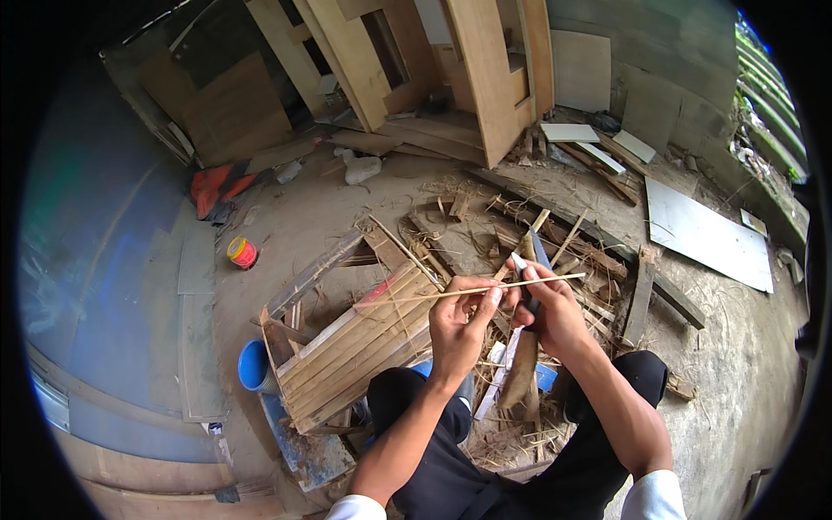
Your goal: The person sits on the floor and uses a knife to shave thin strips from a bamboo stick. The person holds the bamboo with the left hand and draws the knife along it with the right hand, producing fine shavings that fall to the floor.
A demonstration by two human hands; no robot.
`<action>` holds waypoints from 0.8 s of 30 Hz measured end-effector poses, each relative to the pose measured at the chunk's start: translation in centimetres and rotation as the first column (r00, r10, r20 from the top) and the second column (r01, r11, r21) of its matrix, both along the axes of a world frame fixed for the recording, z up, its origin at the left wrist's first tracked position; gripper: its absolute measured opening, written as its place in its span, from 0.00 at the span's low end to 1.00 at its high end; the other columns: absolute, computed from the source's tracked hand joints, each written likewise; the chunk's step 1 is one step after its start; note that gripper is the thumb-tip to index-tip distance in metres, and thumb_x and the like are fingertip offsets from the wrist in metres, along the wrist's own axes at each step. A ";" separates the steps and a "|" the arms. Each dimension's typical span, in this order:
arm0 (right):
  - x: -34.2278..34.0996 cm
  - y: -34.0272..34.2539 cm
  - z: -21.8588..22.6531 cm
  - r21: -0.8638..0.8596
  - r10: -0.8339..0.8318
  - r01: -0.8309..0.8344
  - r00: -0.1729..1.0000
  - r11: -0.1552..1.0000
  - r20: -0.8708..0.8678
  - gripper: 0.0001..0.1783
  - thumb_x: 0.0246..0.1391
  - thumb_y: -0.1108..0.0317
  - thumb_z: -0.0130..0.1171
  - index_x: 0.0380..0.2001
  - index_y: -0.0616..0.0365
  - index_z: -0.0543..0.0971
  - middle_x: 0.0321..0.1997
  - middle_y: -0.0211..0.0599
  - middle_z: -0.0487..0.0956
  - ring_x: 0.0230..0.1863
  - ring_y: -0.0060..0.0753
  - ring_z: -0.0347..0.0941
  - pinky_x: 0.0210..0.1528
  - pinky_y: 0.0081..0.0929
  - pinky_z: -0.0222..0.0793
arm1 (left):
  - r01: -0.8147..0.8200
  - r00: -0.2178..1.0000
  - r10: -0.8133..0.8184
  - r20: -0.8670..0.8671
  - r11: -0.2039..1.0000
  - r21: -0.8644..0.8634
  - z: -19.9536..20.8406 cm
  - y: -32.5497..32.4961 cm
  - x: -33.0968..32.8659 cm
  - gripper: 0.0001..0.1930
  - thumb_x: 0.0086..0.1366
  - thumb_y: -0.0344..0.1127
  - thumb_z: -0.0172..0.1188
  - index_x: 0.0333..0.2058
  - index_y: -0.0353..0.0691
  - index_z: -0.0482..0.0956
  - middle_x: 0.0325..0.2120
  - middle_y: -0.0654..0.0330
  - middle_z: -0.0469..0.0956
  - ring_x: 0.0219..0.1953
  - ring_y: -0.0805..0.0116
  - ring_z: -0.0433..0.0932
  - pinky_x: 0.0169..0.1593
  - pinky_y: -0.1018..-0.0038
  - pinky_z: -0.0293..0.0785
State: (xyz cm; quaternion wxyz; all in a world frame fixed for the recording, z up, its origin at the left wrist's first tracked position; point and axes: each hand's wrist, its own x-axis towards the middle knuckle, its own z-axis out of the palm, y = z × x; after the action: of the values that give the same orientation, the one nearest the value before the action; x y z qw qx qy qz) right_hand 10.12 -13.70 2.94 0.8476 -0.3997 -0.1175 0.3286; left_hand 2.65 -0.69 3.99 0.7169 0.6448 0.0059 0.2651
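Concrete floor (303,217) fills the view, strewn with shavings and offcuts. Door frames (485,78) lean at 12 o'clock, a white board (706,234) lies flat at 2 o'clock. Slatted wooden crate (355,347) sits at 8 o'clock of the hands, tilted, with a blue pipe (253,366) touching its left corner. Red-and-yellow tin (243,252) stands at 9 o'clock, well apart from the crate. Person's knees in dark trousers come in from 6 o'clock.

Left hand (459,321) is closed, pinching a thin bamboo strip (468,290) between thumb and fingers. Strip runs nearly level, from 9 o'clock over the crate to 3 o'clock past the right hand. Right hand (550,308) is clenched round a knife (530,260), blade pointing to 12 o'clock, meeting the strip just right of the left fingers. A thicker split piece (520,373) hangs down between the knees at 6 o'clock.
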 end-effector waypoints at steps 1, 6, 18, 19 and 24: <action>0.3 -0.3 0.1 0.011 -0.034 0.034 0.998 0.999 -0.057 0.15 0.65 0.62 0.46 0.50 0.56 0.70 0.24 0.28 0.72 0.15 0.13 0.57 0.18 0.13 0.54 | 0.024 0.999 -0.025 -0.019 0.999 -0.043 0.0 -0.1 0.0 0.06 0.64 0.26 0.57 0.38 0.32 0.73 0.35 0.56 0.78 0.38 0.73 0.77 0.45 0.78 0.72; 0.6 -1.5 1.2 -0.037 0.126 -0.127 0.992 0.991 -0.033 0.14 0.64 0.62 0.47 0.48 0.56 0.72 0.23 0.26 0.69 0.14 0.11 0.52 0.15 0.11 0.46 | -0.012 0.999 0.001 -0.054 0.978 -0.208 0.2 0.5 0.0 0.04 0.64 0.28 0.58 0.37 0.35 0.74 0.34 0.55 0.80 0.36 0.74 0.77 0.42 0.79 0.72; 3.0 -2.8 0.3 0.022 -0.168 0.169 0.984 0.985 -0.054 0.10 0.62 0.61 0.53 0.39 0.55 0.72 0.20 0.18 0.66 0.14 0.07 0.51 0.15 0.09 0.44 | -0.017 0.999 0.016 -0.040 1.000 -0.022 0.4 1.0 -0.5 0.06 0.65 0.32 0.55 0.37 0.38 0.78 0.29 0.56 0.79 0.28 0.74 0.76 0.32 0.82 0.76; 3.5 -3.3 0.5 0.058 -0.196 0.198 0.980 0.979 -0.031 0.10 0.62 0.62 0.53 0.39 0.57 0.73 0.20 0.19 0.67 0.14 0.07 0.51 0.15 0.09 0.43 | -0.055 0.998 0.055 0.012 0.998 -0.033 0.6 1.8 -0.6 0.06 0.65 0.33 0.56 0.36 0.37 0.78 0.28 0.57 0.79 0.27 0.76 0.75 0.31 0.83 0.74; 4.7 -5.4 1.6 -0.084 -0.343 0.351 0.934 0.933 0.095 0.12 0.61 0.60 0.55 0.35 0.58 0.75 0.20 0.19 0.68 0.14 0.06 0.51 0.15 0.09 0.43 | 0.024 0.992 -0.033 -0.119 0.997 -0.073 0.9 4.3 -1.0 0.04 0.64 0.29 0.56 0.35 0.36 0.78 0.25 0.63 0.77 0.26 0.80 0.74 0.30 0.83 0.69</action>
State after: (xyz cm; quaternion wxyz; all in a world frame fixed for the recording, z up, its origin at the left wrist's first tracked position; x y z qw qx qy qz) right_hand 14.86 -19.06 4.57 0.8661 -0.4684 -0.0618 0.1632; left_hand 1.63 3.66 4.88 0.7417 0.6334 0.0491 0.2152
